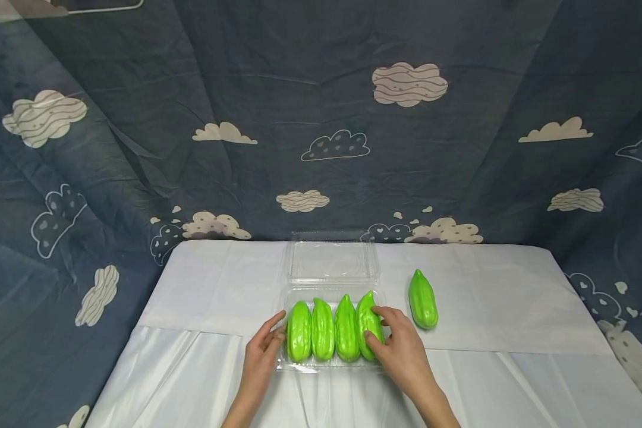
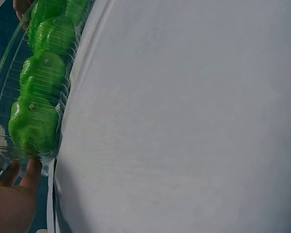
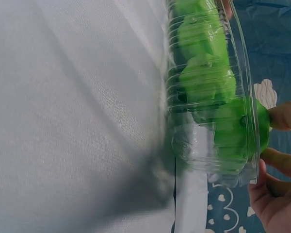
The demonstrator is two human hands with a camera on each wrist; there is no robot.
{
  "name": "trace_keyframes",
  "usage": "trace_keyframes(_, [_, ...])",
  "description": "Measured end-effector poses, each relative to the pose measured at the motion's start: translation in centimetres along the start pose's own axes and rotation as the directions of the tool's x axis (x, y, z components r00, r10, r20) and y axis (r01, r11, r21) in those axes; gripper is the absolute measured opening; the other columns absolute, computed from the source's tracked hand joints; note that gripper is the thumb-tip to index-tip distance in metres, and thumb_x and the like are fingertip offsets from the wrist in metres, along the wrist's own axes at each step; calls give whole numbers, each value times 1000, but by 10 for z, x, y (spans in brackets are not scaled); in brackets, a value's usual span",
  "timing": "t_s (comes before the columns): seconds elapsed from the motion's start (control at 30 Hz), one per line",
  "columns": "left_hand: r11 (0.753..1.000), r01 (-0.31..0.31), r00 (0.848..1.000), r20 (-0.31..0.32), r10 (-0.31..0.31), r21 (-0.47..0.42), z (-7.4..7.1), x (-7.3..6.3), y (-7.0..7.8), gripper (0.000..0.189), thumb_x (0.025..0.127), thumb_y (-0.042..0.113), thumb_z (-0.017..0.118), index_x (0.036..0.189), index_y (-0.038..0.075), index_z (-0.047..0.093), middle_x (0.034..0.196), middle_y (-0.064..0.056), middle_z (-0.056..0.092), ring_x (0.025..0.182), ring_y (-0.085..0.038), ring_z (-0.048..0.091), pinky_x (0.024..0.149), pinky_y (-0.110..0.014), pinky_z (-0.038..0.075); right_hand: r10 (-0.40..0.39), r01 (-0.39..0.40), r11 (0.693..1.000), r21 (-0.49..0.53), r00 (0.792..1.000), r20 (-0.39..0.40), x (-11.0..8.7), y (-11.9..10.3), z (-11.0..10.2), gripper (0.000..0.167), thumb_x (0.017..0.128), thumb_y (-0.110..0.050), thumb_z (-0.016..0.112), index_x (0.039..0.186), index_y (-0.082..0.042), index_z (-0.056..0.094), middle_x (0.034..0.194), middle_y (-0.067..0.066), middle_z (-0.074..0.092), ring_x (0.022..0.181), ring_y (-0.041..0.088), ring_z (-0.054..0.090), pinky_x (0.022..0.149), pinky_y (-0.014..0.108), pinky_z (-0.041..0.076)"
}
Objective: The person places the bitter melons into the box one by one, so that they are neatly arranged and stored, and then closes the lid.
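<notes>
A clear plastic clamshell box [image 1: 321, 368] lies with its lid [image 1: 331, 261] flipped back. Upright side by side in the box are several bright green bitter gourds [image 1: 323, 330]. My right hand [image 1: 403, 351] pinches the rightmost gourd [image 1: 369, 327] between thumb and fingers. In the right wrist view that gourd [image 3: 235, 126] sits higher than its neighbours, partly above the box rim. At the box's left end, the fingers of my left hand [image 1: 261, 356] rest against the clear wall. The left wrist view shows those fingertips [image 2: 33, 170] fairly straight at the box end.
One more bitter gourd [image 1: 422, 303] lies on the white-covered table [image 1: 492, 309], right of the box. Behind and at both sides hangs a dark blue cloth [image 1: 278, 77] with cloud prints, close behind the lid.
</notes>
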State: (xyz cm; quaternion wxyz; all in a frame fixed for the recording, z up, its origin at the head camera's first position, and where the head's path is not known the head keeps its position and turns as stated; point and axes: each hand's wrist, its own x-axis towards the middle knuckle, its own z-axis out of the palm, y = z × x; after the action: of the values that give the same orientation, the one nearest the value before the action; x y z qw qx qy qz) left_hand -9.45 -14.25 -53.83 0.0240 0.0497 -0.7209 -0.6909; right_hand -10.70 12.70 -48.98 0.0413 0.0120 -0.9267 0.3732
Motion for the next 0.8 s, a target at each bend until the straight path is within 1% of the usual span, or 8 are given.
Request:
trace_keyframes(0.1, [1000,-2,1000,-3,2,6,0,0,0,42,98,3,54,139,11,56,127,-17,63,119,-26,59,98,-20,44,25,-25,999,29,1000,12,0,0,-1,50,84,-19,76,131,-13,60,117,6,61,72,11,54,62,29,48])
trace_keyframes(0.2, [1000,-10,1000,-4,10,-2,0,1,-1,41,97,2,54,138,9,56,127,-18,63,119,-26,60,98,-21,44,60,-61,995,79,998,22,0,2,-2,51,85,-19,76,133,-14,59,111,6,62,67,11,54,57,27,47])
trace_keyframes(0.3, [1000,-25,1000,-4,25,-19,0,2,-1,41,97,0,54,138,7,56,128,-18,62,118,-26,60,98,-22,45,88,-92,985,144,996,34,0,3,-4,51,86,-20,75,134,-16,57,110,6,63,67,12,55,54,26,48])
trace_keyframes(0.37, [999,-31,1000,-1,31,-26,0,2,-1,42,97,-1,54,138,6,56,129,-19,61,119,-27,59,99,-22,45,114,-121,973,198,992,50,-1,4,-7,51,88,-21,74,135,-17,57,111,6,63,70,14,58,55,26,49])
trace_keyframes(0.47, [999,-34,999,0,34,-30,0,2,-1,42,96,-2,54,138,6,56,130,-20,60,119,-27,59,99,-22,44,143,-156,947,280,987,68,-2,6,-12,50,90,-21,72,137,-18,55,113,9,63,78,15,65,60,26,52])
trace_keyframes(0.53, [999,-34,999,1,34,-33,0,2,0,42,96,-2,54,138,6,56,131,-20,60,120,-27,59,99,-22,44,148,-160,935,316,987,62,-3,8,-16,48,91,-20,71,137,-17,55,114,11,64,84,17,67,63,27,53])
trace_keyframes(0.63, [999,-36,999,0,36,-35,0,1,0,42,96,-2,54,138,6,56,130,-20,60,120,-28,58,99,-22,44,134,-133,941,311,991,20,-3,14,-21,46,92,-19,70,136,-16,56,114,12,64,88,20,68,66,26,54])
trace_keyframes(0.8, [999,-40,999,0,40,-36,0,1,1,42,96,-2,54,137,6,56,130,-21,60,120,-27,59,99,-21,44,104,-83,970,229,991,-80,-2,28,-28,43,93,-17,69,133,-15,57,115,11,63,88,23,64,64,25,54])
